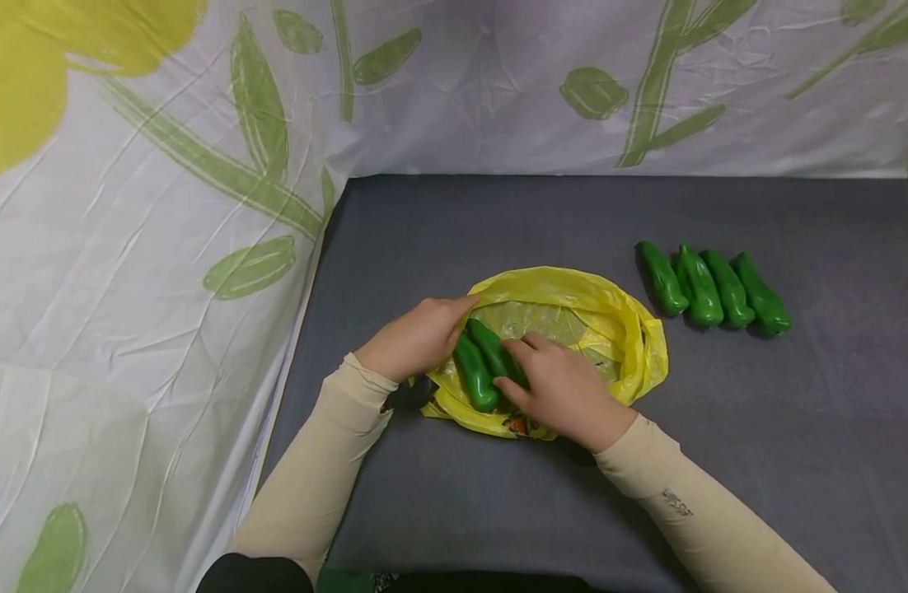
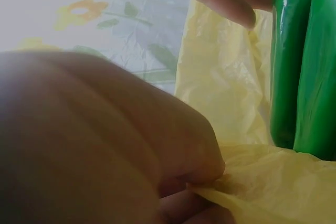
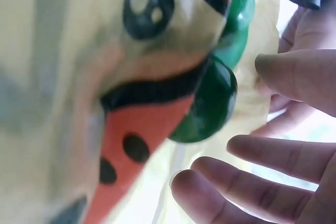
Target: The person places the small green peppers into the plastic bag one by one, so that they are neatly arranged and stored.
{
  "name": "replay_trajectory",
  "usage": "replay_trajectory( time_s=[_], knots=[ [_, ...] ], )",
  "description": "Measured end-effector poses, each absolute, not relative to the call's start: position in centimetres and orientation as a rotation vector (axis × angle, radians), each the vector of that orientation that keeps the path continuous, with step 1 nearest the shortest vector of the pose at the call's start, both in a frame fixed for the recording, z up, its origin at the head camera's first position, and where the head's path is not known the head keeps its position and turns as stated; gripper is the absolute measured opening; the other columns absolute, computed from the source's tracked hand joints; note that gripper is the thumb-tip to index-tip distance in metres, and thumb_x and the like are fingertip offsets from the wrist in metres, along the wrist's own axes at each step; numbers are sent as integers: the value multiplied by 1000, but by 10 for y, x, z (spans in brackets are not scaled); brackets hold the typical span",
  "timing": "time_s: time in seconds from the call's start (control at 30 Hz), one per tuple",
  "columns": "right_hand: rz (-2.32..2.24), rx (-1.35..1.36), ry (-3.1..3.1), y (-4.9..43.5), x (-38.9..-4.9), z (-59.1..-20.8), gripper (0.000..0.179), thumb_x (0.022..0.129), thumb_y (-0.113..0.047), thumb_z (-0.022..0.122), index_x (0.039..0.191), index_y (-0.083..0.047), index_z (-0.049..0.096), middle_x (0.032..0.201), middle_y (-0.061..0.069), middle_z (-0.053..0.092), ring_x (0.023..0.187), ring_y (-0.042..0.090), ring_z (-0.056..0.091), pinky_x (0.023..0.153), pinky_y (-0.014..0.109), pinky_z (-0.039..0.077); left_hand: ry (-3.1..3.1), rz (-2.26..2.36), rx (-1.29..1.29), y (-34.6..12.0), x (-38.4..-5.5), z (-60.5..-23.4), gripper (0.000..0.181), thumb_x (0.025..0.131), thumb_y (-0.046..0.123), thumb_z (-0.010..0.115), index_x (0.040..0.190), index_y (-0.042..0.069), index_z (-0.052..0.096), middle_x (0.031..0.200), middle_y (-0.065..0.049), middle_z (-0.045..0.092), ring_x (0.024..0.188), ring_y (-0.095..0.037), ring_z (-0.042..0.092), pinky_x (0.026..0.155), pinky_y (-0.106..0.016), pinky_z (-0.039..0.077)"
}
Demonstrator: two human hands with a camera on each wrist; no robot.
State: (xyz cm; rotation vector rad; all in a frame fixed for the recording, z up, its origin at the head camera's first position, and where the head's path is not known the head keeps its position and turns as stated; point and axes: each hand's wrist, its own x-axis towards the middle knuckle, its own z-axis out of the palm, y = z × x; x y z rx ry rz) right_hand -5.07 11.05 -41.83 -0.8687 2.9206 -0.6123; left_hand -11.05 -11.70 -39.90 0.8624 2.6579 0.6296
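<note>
A yellow plastic bag lies with its mouth spread open. Inside it, at the left, two green peppers lie side by side. My left hand grips the bag's left rim; the left wrist view shows curled fingers pinching the thin yellow plastic. Over the bag's mouth is my right hand, beside the peppers. Its thumb and fingers are spread apart in the right wrist view, with no pepper between them. A printed design covers the bag's outside there, and the pepper ends show past it.
Several more green peppers lie in a row on the dark grey table, right of the bag. A white cloth with leaf and flower prints hangs along the left side and the back.
</note>
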Motion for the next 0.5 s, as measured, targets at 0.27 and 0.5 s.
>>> replay_trajectory(
  time_s=[0.27,0.5],
  knots=[
    [-609,-764,2969,125,-58,-410,49,95,-34,77,131,-1,70,114,15,72,90,30,72,68,48,60,2635,626,861,-117,-112,-399,48,108,2,51,156,3,47,136,-17,68,103,-22,70,86,-35,57],
    [-678,-666,2996,138,-69,-401,47,97,-32,75,131,0,70,116,17,73,86,31,71,70,50,58,2641,611,865,-120,-112,-398,49,108,2,52,157,1,46,137,-19,67,112,-26,70,92,-37,58]
  ],
)
